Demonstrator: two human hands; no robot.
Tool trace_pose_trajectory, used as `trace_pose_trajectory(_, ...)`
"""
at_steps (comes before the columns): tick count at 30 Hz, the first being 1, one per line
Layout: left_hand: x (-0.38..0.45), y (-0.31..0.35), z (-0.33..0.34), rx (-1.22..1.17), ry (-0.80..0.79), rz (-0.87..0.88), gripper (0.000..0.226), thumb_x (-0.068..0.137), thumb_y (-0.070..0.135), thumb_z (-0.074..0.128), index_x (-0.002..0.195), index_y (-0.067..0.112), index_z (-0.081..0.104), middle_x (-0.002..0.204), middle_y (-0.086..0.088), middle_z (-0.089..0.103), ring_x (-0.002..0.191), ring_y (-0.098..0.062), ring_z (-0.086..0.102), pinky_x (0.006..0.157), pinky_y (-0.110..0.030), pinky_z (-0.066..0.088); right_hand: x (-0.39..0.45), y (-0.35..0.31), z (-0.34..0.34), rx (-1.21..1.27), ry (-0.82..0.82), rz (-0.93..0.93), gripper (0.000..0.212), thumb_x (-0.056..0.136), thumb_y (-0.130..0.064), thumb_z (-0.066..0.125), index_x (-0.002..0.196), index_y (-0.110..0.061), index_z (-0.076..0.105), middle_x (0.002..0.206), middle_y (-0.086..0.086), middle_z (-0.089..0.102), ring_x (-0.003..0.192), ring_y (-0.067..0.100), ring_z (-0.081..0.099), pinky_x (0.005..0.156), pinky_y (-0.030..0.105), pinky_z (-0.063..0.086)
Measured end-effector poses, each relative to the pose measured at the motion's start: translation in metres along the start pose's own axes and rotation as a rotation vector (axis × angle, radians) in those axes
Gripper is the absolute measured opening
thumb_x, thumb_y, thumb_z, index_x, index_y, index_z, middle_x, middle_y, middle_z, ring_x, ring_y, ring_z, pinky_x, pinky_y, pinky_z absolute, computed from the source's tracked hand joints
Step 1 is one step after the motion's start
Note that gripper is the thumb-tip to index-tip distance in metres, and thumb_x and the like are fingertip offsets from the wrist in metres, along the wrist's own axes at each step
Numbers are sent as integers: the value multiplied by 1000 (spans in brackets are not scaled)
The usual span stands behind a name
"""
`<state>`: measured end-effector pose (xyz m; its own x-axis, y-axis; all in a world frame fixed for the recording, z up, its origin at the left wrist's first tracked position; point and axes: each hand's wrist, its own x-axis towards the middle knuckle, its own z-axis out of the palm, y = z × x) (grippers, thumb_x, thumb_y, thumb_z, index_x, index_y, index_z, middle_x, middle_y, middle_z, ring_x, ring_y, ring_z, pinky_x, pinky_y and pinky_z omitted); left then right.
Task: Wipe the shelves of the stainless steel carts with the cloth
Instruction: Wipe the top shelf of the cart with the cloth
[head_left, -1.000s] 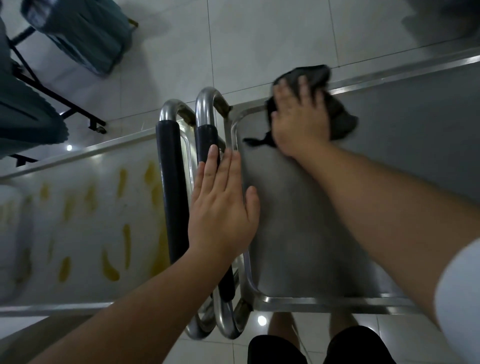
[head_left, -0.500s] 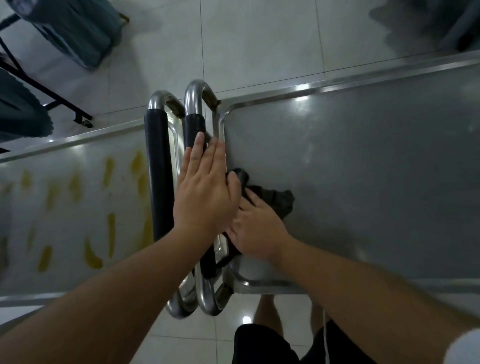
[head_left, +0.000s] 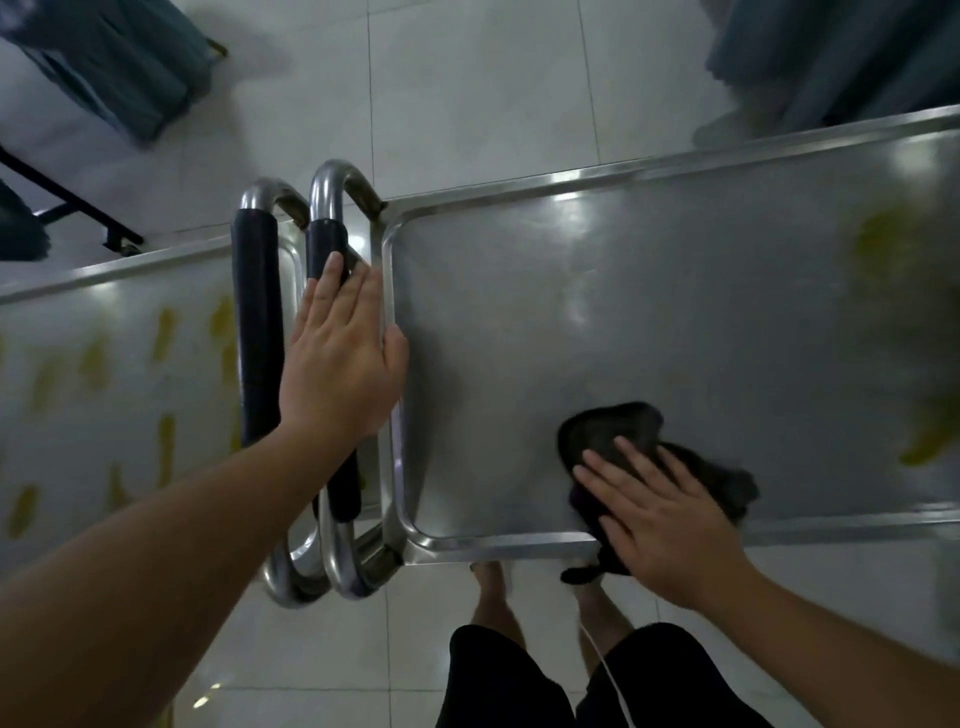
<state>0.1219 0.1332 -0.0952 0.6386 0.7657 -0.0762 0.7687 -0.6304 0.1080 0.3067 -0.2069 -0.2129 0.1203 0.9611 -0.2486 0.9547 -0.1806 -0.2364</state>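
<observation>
Cloth (head_left: 618, 441) sits right at the shelf (head_left: 675, 322) lip under a flat, open right hand (head_left: 670, 519), gripping nothing, so one pull nearer could drag it overboard.

Dim, cool indoor light. Bright glare spots glint on the stainless steel cart shelf (head_left: 649, 312). Wide-angle distortion bends the edges, and the right side is motion-blurred.
</observation>
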Motion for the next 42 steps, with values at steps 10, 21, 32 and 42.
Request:
trace_pose_trajectory(10,1,1,2,15,3,-12,67,110,49,23,168,14,24,176,-4,21,162,-8,-9,133,-40,0,38,21,-19,135,100,681,62,108,-53,20,166,-32,25,172,-11,22,161,24,14,126,56,14)
trace_pose_trajectory(21,1,1,-3,41,-31,-3,70,108,48,21,167,12,25,176,-4,21,163,-11,-10,133,-41,-2,212,-16,-58,187,76,607,64,107,-50,20,168,-35,7,176,-16,3,163,25,-3,127,58,2)
trace_pose_trajectory(32,3,3,1,76,-2,8,69,108,47,25,166,10,26,175,-6,23,164,-15,-6,132,-39,-5,57,-52,-6,19,-1,15,64,100,-40,48,163,-33,37,170,-13,30,161,21,20,125,56,26)
trace_pose_trajectory(42,5,-4,11,143,44,60,69,110,56,14,163,16,33,173,-7,29,164,-19,-1,130,-35,-13,-10,31,-27,83,-82,468,67,101,-49,30,166,-35,20,173,-10,21,161,24,15,126,57,23)
